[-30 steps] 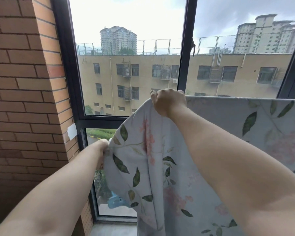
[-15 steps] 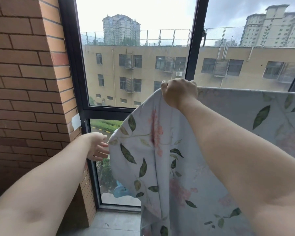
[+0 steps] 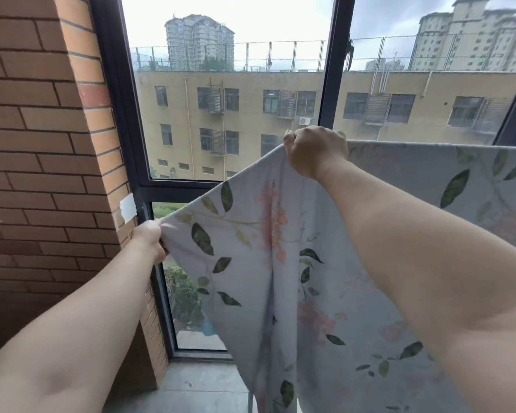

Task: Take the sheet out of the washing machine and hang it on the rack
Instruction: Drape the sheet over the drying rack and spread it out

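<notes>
Got the leafy, flowery sheet (image 3: 280, 278) spread out in front of the window (image 3: 328, 84), hanging down towards the floor (image 3: 197, 386); gripping its left corner low down with the left hand (image 3: 148, 242), fingers curled round the cloth, right beside the brick wall (image 3: 42, 144); clutching the top edge higher up and further right with the right hand (image 3: 315, 150), closed in a fist on the fabric; pulled taut between the two; running level off to the right from there.

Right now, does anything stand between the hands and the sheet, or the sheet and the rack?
Nothing visible. The left hand grips a corner of the sheet, the right hand its top edge; the rack does not show.
</notes>
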### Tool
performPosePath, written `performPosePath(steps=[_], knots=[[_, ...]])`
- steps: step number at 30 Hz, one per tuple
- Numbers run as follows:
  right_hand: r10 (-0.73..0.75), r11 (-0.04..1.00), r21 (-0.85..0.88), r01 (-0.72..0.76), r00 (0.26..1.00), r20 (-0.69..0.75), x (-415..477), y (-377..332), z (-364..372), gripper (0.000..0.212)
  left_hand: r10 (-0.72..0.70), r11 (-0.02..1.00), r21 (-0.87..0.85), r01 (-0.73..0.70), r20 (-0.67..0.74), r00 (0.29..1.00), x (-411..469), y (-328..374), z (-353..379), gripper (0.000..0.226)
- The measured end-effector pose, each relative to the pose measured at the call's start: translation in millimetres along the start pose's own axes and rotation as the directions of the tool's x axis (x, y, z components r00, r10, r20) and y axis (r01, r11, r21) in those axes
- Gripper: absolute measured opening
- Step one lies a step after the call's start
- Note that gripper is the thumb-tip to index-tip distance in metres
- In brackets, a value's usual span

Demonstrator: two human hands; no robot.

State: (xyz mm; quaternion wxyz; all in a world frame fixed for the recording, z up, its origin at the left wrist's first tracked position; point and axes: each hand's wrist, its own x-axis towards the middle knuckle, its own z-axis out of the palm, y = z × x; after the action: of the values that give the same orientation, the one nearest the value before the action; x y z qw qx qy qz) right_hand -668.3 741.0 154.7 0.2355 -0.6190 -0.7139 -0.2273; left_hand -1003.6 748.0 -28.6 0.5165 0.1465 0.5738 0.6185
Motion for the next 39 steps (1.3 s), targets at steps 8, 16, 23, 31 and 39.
performPosePath(steps=[8, 16, 23, 31, 39], knots=[[0.031, 0.999, -0.033, -0.030, 0.999, 0.022, -5.1, -8.9, -5.2, 0.060, 0.180, 0.968, -0.157, -0.196, -0.113, 0.977, -20.5, 38.4, -15.6, 0.029], [0.088, 0.996, -0.033, -0.085, 0.989, 0.116, -15.3, -18.7, -12.5, 0.068, 0.324, 0.944, -0.021, -0.330, -0.132, 0.937, -46.2, 39.4, -23.2, 0.054], [0.075, 0.989, 0.133, -0.061, 0.991, -0.108, -60.9, 17.0, -3.7, 0.059, 0.665, 0.703, 0.604, -0.376, -0.370, 0.649, -76.0, 25.9, 6.5, 0.020], [0.270, 0.959, 0.083, -0.271, 0.963, 0.025, -150.6, 98.9, -4.9, 0.058, 0.894, -0.278, 0.316, -0.907, 0.430, -0.124, -166.5, -73.8, 121.8, 0.029], [0.649, 0.716, 0.076, -0.694, 0.702, 0.294, -298.1, 222.2, -16.6, 0.051, 0.292, -0.371, -0.092, -0.924, 0.933, -0.211, -253.5, -232.6, 180.2, 0.034]])
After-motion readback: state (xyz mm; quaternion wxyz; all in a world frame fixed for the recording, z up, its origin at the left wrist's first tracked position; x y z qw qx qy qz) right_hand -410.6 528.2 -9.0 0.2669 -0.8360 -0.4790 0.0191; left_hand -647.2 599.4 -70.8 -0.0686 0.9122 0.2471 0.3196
